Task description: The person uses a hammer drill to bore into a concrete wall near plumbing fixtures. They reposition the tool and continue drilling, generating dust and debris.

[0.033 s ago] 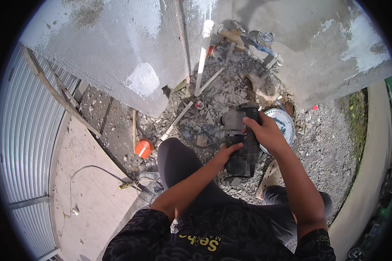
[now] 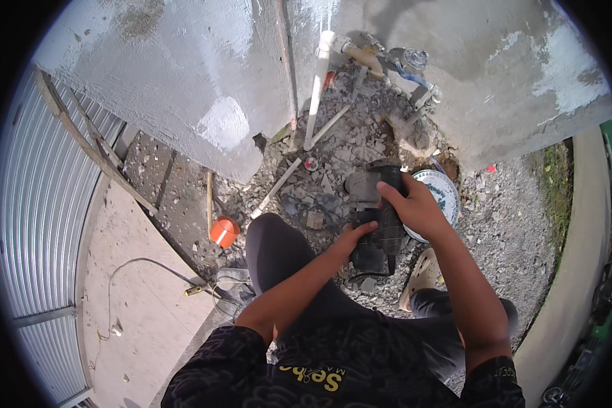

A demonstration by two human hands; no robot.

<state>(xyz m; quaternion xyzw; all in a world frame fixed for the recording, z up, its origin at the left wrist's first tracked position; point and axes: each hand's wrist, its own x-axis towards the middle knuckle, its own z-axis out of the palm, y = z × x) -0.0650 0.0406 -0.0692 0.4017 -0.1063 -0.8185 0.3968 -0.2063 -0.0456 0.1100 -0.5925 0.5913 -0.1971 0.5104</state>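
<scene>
Fingers (image 2: 390,194) of 2 hands (image 2: 423,212) grip a dark power tool (image 2: 386,232)

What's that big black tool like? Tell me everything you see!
This chunky power tool is black, with a dusty grey section, and looks like hard plastic. It is held lengthwise up the picture, over grey rubble; whether they touch is hidden. The left hand grips its left side, the right hand its right side near the far end.

Grey walls (image 2: 177,88) (patched white); rubbly ground (image 2: 503,224).
</scene>
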